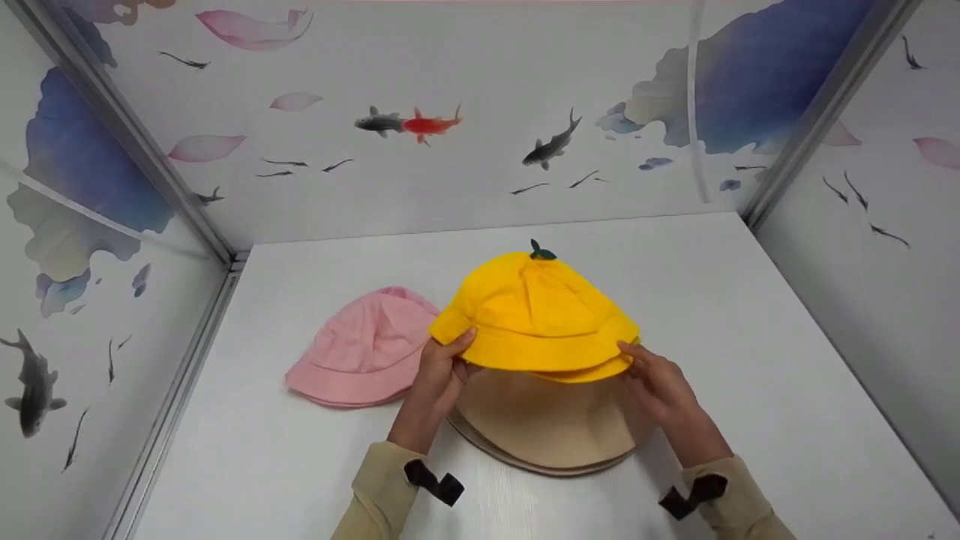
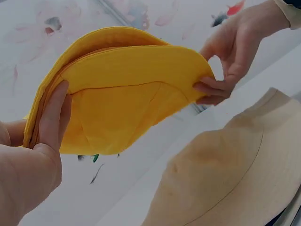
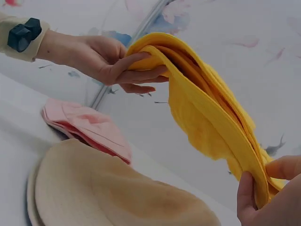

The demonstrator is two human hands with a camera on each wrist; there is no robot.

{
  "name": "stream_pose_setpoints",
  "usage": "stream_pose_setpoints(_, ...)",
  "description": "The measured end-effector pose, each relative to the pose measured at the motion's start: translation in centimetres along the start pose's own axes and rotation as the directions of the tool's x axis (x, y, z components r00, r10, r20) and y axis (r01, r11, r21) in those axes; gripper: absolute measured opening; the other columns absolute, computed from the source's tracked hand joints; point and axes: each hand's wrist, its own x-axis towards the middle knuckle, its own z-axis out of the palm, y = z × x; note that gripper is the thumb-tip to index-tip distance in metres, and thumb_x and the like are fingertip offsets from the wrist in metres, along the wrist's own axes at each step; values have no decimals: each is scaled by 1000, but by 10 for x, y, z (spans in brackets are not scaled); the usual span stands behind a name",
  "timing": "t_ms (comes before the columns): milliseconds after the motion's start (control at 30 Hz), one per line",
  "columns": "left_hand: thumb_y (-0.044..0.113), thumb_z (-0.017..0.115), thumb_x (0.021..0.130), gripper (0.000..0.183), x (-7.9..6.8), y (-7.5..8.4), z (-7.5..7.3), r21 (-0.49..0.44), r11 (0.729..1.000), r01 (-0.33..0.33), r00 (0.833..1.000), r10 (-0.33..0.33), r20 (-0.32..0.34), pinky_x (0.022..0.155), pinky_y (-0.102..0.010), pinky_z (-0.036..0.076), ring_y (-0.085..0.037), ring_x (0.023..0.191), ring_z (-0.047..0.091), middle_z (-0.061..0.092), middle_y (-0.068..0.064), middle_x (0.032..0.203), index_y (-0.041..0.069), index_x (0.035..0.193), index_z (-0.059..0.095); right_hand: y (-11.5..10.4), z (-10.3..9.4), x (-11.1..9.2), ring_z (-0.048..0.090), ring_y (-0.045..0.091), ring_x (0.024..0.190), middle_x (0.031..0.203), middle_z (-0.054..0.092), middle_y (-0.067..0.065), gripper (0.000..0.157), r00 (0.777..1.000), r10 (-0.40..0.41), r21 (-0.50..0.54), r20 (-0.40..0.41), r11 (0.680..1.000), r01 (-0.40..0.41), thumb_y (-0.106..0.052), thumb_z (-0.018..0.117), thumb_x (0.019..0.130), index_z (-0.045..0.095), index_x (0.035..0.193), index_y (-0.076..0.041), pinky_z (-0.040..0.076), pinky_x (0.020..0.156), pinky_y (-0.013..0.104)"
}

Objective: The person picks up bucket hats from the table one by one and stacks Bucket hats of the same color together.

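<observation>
A yellow bucket hat (image 1: 536, 307) with a small green leaf on its crown is held up off the table, brim toward me. My left hand (image 1: 442, 375) pinches the brim at its left end, thumb on top. At the opposite end my right hand (image 1: 660, 379) pinches the brim the same way. Both wrist views show the yellow hat (image 2: 117, 103) folded flat, its two brim layers slightly apart. Below it lies a beige bucket hat (image 1: 547, 427), partly hidden by the yellow one. To the left is a pink bucket hat (image 1: 367, 349), lying flattened.
The hats lie on a white table (image 1: 750, 390). White panels printed with fish and petals close it in at the back (image 1: 480, 172) and both sides, with grey metal posts (image 1: 825, 112) at the corners.
</observation>
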Motion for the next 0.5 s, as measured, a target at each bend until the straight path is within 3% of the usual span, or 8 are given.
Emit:
stream_pose_setpoints(100,11,63,98,45,15,0,-3,10,1000,23,1000,-23,-8,98,-40,55,-23,108,65,58,-9,123,9,138,43,-10,0,15,58,8,107,121,60,-3,51,1000,-16,-22,-16,1000,16,-16,60,101,39,147,-10,52,99,20)
stream_pose_setpoints(267,10,64,97,45,41,-3,-9,29,997,69,996,-67,-61,102,-43,53,-24,109,64,57,-11,125,8,138,44,-26,-1,38,53,10,116,131,46,-2,70,992,-95,-167,-81,983,81,-16,56,102,17,160,-12,52,99,19)
stream_pose_setpoints(500,4,57,100,47,73,-10,-7,26,996,86,987,-81,-141,103,-42,52,-23,113,61,53,-13,139,8,144,42,-49,1,61,58,9,109,134,44,0,73,983,-148,-216,-106,969,123,-10,53,102,10,162,-14,55,92,17)
